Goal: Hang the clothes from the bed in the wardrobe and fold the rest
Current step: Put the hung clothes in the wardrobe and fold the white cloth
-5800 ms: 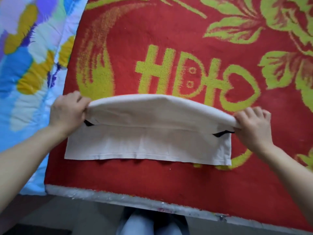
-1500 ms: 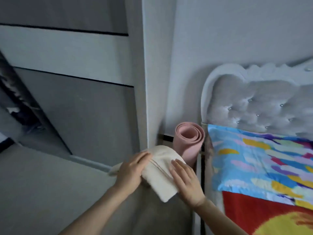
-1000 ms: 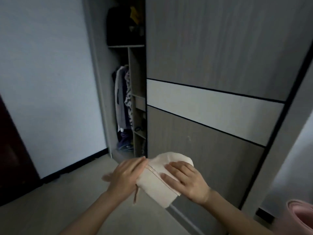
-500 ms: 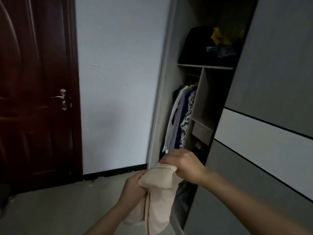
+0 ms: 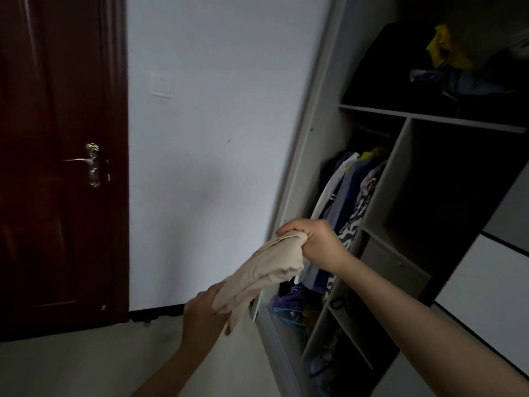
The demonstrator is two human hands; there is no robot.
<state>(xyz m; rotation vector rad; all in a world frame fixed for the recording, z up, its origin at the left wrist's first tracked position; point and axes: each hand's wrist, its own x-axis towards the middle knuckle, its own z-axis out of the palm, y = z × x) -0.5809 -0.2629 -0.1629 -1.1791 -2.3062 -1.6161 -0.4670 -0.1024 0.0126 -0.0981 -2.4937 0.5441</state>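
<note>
A folded beige garment (image 5: pixel 266 275) hangs in the air between my hands, in front of the open wardrobe (image 5: pixel 380 179). My right hand (image 5: pixel 316 242) grips its upper end in a fist. My left hand (image 5: pixel 204 313) holds its lower end from underneath, with the fingers hidden behind the cloth. Several clothes (image 5: pixel 347 202) hang on a rail in the wardrobe's left bay, just beyond my right hand. The bed is out of view.
Dark piled items (image 5: pixel 446 70) fill the wardrobe's top shelf, and cubbies (image 5: pixel 458 190) sit to the right of the hanging bay. Loose things (image 5: pixel 292 302) lie at the wardrobe's bottom. A dark red door (image 5: pixel 57 167) stands at the left beside a pale wall.
I folded the garment on the bed, carried it past the wardrobe's sliding door and now face the open bay. Since half a second ago the garment has risen and stretched out between my hands.
</note>
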